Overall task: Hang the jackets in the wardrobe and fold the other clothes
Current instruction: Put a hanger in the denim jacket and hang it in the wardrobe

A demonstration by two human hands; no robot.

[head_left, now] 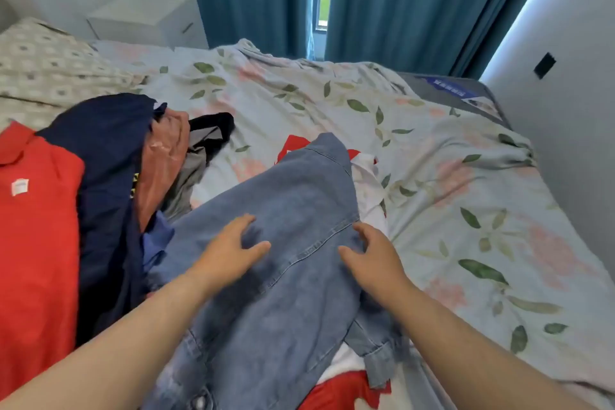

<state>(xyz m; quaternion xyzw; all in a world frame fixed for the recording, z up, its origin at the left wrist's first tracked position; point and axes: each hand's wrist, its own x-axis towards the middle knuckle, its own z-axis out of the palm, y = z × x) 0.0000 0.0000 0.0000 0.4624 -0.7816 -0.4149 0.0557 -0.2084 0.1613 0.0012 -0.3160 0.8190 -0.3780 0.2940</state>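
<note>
Denim jacket [293, 203] is lying on the bed [432, 176] at the lower centre of the frame; left grip [233, 250] and right grip [372, 256] are resting on it, fingers relaxed, clasping nothing.

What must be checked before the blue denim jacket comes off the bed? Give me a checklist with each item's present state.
1. Left hand gripping the blue denim jacket: not ok, fingers spread, no grip.
2. Right hand gripping it: not ok, fingers loose at the shoulder seam.
3. Jacket clear of the red and white garment: not ok, the jacket lies on top of it.
4. Jacket clear of the dark navy garment in the pile on the left: cannot tell, their edges meet.
5. Hanger at hand: cannot tell, none in view.
6. Open stretch of floral bedsheet on the right: ok.
</note>
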